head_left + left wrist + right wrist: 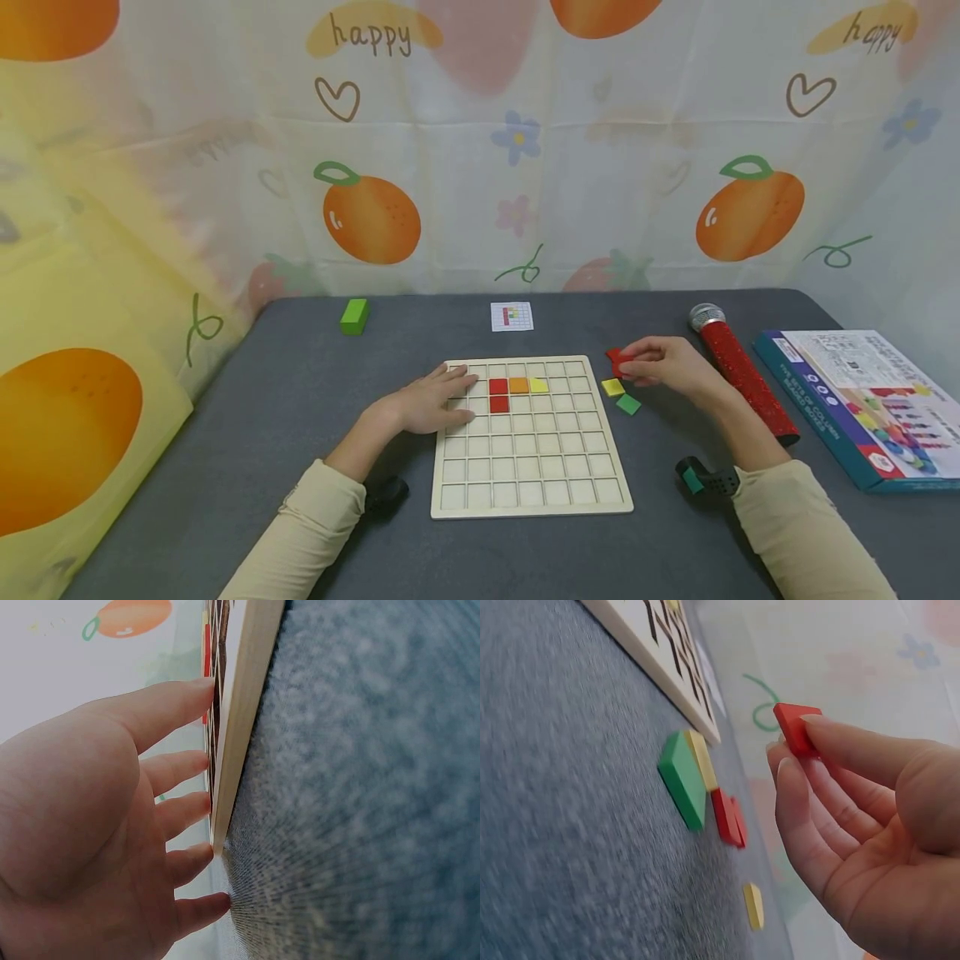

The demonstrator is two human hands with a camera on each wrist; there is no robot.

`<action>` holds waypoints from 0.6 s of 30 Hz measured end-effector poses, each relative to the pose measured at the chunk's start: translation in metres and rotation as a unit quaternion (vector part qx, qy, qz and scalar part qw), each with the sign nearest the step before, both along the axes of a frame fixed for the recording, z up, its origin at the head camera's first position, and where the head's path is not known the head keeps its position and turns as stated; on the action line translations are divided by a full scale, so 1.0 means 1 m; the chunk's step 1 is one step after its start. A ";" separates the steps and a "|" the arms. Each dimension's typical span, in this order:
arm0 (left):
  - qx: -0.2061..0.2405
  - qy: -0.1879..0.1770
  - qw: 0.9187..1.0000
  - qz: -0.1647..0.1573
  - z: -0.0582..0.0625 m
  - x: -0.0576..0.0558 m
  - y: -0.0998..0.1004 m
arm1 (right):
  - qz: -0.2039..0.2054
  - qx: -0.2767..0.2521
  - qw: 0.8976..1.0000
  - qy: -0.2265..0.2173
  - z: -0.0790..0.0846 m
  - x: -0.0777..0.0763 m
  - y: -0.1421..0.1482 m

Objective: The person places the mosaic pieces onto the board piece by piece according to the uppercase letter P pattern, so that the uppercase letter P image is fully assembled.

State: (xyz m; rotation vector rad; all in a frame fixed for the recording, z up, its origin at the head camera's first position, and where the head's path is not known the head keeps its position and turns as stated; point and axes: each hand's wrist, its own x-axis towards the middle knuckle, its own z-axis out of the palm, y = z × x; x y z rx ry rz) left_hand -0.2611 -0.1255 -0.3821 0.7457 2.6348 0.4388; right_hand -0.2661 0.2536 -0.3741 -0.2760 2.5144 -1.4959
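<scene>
My left hand (423,404) rests on the upper left edge of the wooden grid board (540,467), fingers spread and nearly straight. On the board sit two red square tiles (498,387), an orange tile (519,386) and a yellow tile (538,386). Off the board's upper right side, my right hand (667,367) pinches a red square tile (793,731) between thumb and fingers, raised above the table. Below it lie a loose green tile (682,784), a yellow tile (702,761) and red tiles (726,816). Another yellow tile (754,906) lies apart from them in the right wrist view.
A small card with a coloured grid pattern (512,317) lies behind the board. The green block (355,317) stands at the back left. To the right are a red microphone (742,375) and a flat puzzle box (862,408). A printed curtain hangs behind the table.
</scene>
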 end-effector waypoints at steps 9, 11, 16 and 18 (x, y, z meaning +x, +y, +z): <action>0.008 0.004 1.000 -0.009 0.001 0.000 -0.002 | 0.006 -0.041 0.999 -0.017 0.000 0.002 -0.018; 0.008 0.005 1.000 -0.010 0.001 0.000 -0.001 | 0.010 -0.050 0.998 -0.024 -0.001 0.002 -0.021; 0.009 0.003 1.000 -0.009 0.001 0.000 -0.001 | 0.024 -0.076 0.996 -0.048 -0.005 -0.001 -0.029; 0.008 0.003 1.000 -0.009 0.002 0.000 -0.001 | 0.029 -0.082 0.994 -0.058 -0.006 -0.002 -0.033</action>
